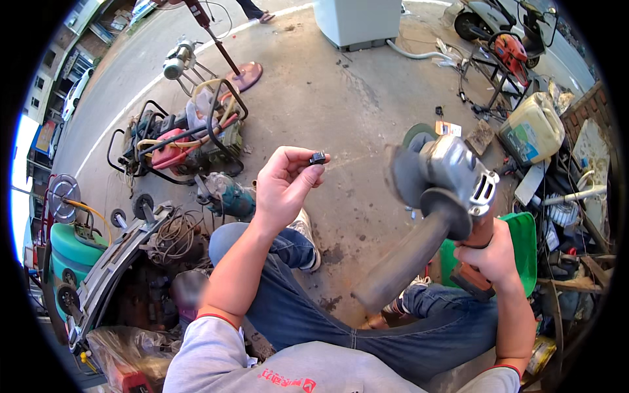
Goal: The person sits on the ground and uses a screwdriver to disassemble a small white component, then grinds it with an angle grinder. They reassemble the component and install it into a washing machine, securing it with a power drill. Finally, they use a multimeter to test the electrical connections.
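My left hand (285, 185) is raised in front of me and pinches a small black block (318, 158) between thumb and forefinger. The block looks like a carbon brush or a little switch; its exact kind I cannot make out. On the right, my right hand (491, 254) is wrapped round the body of an angle grinder (452, 164). The grinder has a silver metal gear head, a disc at its far left side and a long dark side handle (406, 262) pointing down toward my legs. Its rear body is brownish, and my fingers hide part of it.
A green tub (526, 255) stands behind my right hand. A yellowish jerrycan (534, 128) and scrap lie at the right. To the left are a framed engine machine (173, 149), a teal power tool (229, 196) and a coil of cable (173, 239). A pale cabinet (357, 23) stands ahead.
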{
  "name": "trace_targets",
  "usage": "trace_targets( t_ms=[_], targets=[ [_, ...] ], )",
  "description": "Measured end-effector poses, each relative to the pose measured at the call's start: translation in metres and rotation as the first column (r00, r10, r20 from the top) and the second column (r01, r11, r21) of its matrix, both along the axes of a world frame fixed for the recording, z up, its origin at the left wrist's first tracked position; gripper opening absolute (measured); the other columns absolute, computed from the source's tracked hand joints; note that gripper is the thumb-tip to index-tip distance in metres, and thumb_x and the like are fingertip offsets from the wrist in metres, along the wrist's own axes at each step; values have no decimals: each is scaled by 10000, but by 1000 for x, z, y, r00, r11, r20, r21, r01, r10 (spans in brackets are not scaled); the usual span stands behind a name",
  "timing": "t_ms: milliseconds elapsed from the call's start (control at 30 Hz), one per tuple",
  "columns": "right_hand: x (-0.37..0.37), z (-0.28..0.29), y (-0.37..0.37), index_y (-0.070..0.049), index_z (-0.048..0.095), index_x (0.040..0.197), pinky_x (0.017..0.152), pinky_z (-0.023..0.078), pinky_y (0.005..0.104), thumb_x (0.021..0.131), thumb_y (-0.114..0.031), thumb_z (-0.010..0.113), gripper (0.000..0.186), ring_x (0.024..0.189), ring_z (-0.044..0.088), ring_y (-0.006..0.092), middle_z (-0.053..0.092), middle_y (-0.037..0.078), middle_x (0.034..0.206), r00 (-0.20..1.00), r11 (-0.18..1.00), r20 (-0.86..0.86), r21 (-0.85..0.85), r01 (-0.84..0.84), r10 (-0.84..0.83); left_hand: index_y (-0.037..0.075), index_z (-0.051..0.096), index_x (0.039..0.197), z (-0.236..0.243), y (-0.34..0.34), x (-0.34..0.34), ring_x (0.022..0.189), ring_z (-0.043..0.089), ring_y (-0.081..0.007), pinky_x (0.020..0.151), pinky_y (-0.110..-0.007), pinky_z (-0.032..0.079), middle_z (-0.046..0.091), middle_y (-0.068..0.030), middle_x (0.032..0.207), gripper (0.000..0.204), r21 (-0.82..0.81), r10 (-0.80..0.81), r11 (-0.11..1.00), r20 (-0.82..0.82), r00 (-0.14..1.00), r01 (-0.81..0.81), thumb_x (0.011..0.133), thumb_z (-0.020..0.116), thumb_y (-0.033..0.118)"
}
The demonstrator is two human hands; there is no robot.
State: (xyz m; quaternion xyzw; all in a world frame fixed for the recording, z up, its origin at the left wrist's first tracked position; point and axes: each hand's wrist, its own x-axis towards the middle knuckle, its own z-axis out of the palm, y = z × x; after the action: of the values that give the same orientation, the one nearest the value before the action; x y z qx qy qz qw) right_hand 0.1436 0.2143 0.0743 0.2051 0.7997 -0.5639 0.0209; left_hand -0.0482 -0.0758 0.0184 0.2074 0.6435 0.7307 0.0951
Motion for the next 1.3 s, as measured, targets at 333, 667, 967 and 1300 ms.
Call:
trace_targets(
  t_ms=[333,667,967,1300],
  targets=[
    [40,-41,-23,0,642,846,626,521,308,573,-116,810,341,690,691,215,676,137,751,984,974,-30,153,-168,174,-46,533,1070,-17,14,33,898,667,-151,798,-259,540,649,-144,1092,203,-156,-132,980,-34,991,125,872,563,-81],
    [40,-56,-14,12,645,853,601,514,324,573,-68,748,309,648,676,267,656,166,720,971,968,52,79,-239,235,-48,542,1079,-18,15,32,953,657,-196,837,-298,538,622,-199,1135,171,-22,-252,963,275,928,268,910,554,-23],
    [41,-57,-12,18,642,845,598,508,321,569,-58,752,307,651,673,268,652,170,729,977,976,68,68,-206,202,27,603,948,-30,10,20,950,625,-175,847,-300,499,644,-176,1080,80,50,-360,929,348,865,367,887,630,72],
    [41,-55,-13,19,637,827,592,506,332,563,-66,769,307,652,671,288,650,174,724,981,979,39,66,-192,190,48,617,930,-37,15,23,993,619,-204,899,-348,476,644,-172,1098,84,129,-423,905,357,833,405,857,660,51]
  ],
)
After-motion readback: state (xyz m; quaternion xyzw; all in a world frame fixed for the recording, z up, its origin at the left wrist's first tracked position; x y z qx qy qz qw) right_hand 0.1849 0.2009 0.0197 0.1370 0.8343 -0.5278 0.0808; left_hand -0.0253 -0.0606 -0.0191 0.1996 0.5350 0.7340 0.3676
